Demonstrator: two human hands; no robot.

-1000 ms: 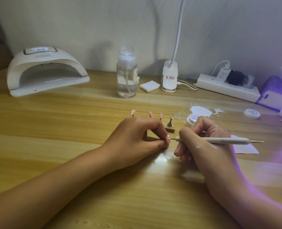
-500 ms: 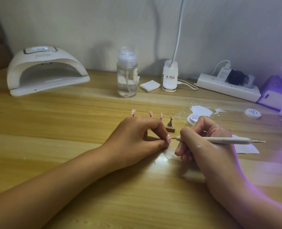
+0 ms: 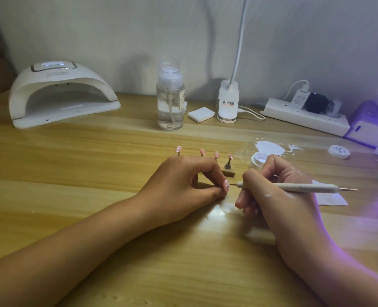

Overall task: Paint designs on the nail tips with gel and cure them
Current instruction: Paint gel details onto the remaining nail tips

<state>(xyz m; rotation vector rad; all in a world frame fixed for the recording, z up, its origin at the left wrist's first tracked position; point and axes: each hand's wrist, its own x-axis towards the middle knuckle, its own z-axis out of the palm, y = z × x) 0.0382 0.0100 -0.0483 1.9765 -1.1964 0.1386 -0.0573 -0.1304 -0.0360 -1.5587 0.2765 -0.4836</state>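
My left hand (image 3: 183,180) rests on the wooden table and pinches a pink nail tip (image 3: 226,185) between thumb and forefinger. My right hand (image 3: 276,189) grips a white dotting pen (image 3: 298,187) like a pencil, its fine point touching the pinched tip. Behind my left hand stand several pink nail tips on small stands (image 3: 216,154), the rightmost on a brown block (image 3: 229,171). An open white gel pot (image 3: 258,160) sits just behind my right hand. The white curing lamp (image 3: 61,96) stands at the back left.
A clear pump bottle (image 3: 170,100), a white pad (image 3: 200,115) and a desk lamp base (image 3: 227,103) line the back. A power strip (image 3: 305,116), a purple-lit box (image 3: 369,125) and a pot lid (image 3: 339,151) are at the right. White paper (image 3: 332,198) lies under the pen.
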